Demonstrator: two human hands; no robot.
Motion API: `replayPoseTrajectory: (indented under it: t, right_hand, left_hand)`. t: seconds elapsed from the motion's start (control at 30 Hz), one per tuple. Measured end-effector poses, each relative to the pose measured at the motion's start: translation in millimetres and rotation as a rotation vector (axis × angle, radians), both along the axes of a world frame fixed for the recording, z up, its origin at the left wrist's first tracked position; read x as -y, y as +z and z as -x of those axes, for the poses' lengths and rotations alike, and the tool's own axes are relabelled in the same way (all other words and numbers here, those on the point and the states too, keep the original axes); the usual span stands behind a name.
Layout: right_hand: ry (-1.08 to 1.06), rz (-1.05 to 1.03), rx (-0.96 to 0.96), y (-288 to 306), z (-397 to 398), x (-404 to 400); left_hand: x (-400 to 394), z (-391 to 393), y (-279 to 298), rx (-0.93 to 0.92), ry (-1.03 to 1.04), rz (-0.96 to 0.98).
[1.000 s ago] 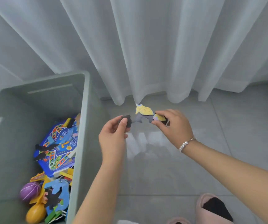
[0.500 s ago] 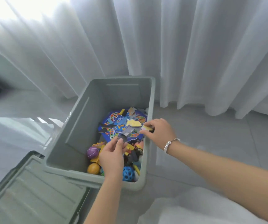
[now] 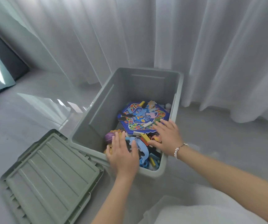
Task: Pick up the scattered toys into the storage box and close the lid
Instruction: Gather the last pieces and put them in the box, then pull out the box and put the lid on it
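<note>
While both hands reached into the grey-green plastic storage box (image 3: 107, 101), the left hand (image 3: 123, 152) lay flat with straight fingers on the toy pile (image 3: 146, 147) near the box's front wall, and the right hand (image 3: 167, 136) spread flat over the near edge of a blue hexagonal game board (image 3: 139, 118); neither hand gripped anything. The box stood on a glossy grey floor (image 3: 33, 113) in front of sheer white curtains (image 3: 146, 33). Its ribbed lid (image 3: 49, 177) lay beside it on the person's left, with one corner touching the box. Inside sat small mixed pieces: a purple ball (image 3: 109, 136), a flat blue foam shape (image 3: 143, 150), and yellow blocks (image 3: 145, 137). These looked light and loose, likely to shift under pressure. The lid seemed stiff, moulded and light, and was probably best taken by its two long edges. A pearl bracelet (image 3: 177, 151) circled the right wrist.
</note>
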State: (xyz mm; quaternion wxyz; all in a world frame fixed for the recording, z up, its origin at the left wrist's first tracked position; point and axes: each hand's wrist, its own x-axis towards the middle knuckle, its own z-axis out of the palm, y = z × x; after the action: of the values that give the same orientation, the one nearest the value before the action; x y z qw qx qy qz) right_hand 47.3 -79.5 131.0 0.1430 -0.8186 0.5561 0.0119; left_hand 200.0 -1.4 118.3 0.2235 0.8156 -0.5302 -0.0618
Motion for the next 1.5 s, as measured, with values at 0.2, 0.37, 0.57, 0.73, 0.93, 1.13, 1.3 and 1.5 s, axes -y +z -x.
replayPoseTrajectory:
  t: [0.2,0.37,0.57,0.73,0.93,1.13,1.3,1.5]
  right_hand:
    - [0.011,-0.07,-0.107,5,2,25]
    - [-0.008,-0.189,0.044,31,-13,12]
    - [0.223,-0.264,0.159,48,-84,-31]
    - [0.188,-0.215,0.16,17,-162,-47]
    - [0.361,0.246,0.087,-12,-175,-54]
    - [0.707,0.528,0.454,-53,-119,-83]
    - [0.489,0.141,0.255,-108,-63,-115]
    - [-0.306,-0.67,0.0,-162,-13,-151]
  left_hand:
    - [21,2,2,-0.08,-0.033,-0.049]
    - [10,-6,8,-0.463,-0.048,0.213]
    - [-39,-68,5,-0.719,0.327,0.488]
    - [-59,-124,-56,-0.778,0.568,0.2]
    - [-74,-157,-112,-0.796,0.612,0.067]
    - [-94,-81,-127,-1.017,0.293,-0.089]
    - [-118,-11,-151,-1.018,0.185,-0.324]
    - [-132,35,-184,-0.936,0.099,-0.476]
